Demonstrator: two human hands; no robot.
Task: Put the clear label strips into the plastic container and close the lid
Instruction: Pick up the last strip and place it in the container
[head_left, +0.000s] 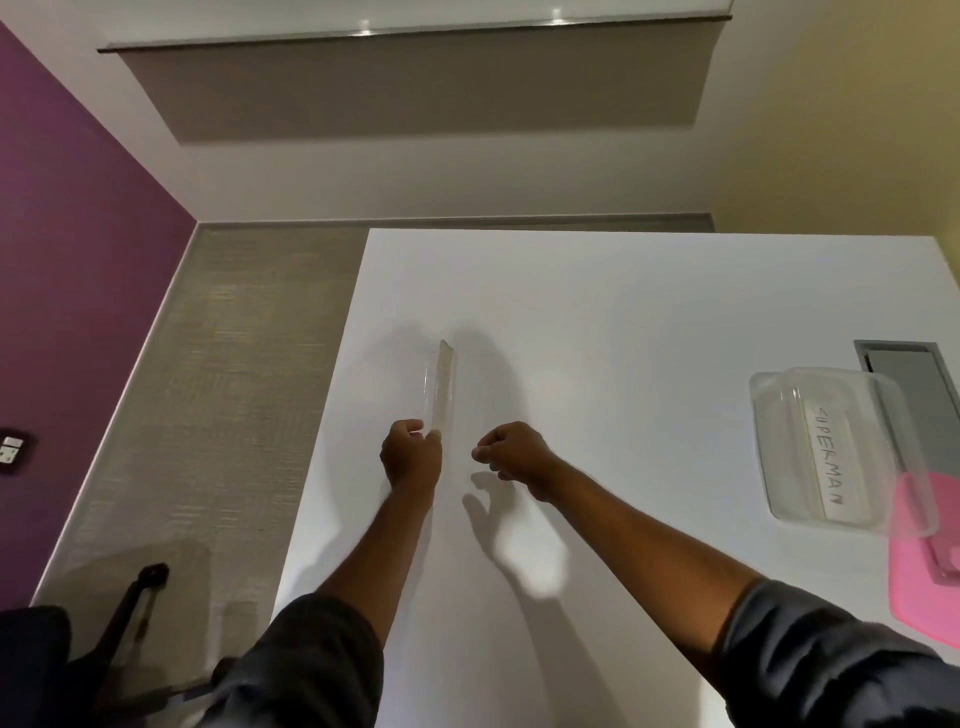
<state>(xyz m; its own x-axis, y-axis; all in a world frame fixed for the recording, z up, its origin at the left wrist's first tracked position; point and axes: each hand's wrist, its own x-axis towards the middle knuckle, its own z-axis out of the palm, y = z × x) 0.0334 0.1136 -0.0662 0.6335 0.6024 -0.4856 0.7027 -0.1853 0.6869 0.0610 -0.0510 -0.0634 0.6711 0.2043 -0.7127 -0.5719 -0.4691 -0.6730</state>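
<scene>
**Left hand pinches a clear strip while the container waits at the right**

We saw the left hand (413, 454) raised over the white table (623, 312), its fingers (415, 427) curled in tight and its thumb pressed against them. Between them it pinched the lower end of a clear strip (444, 384). The strip stood up and away from the hand, nearly straight, with its far end free in the air.

The right hand (511, 454) hung just beside the left, apart from it and not touching the strip. Its fingers were curled too, with the thumb tip meeting the forefinger (480, 453) as in a pinch. We made out nothing between them, though a clear thing there would have been hard to see.

The plastic container (763, 415) sat well apart from both hands, near the right edge of the table. It was clear and rectangular, and its lid (909, 467) lay open along its right side. Inside lay a white label (828, 454) with hand-lettered capitals that we read as "SUPERMAN". The lid overlapped a pink sheet (919, 582) at the table's edge. We found no other writing or brand.
</scene>
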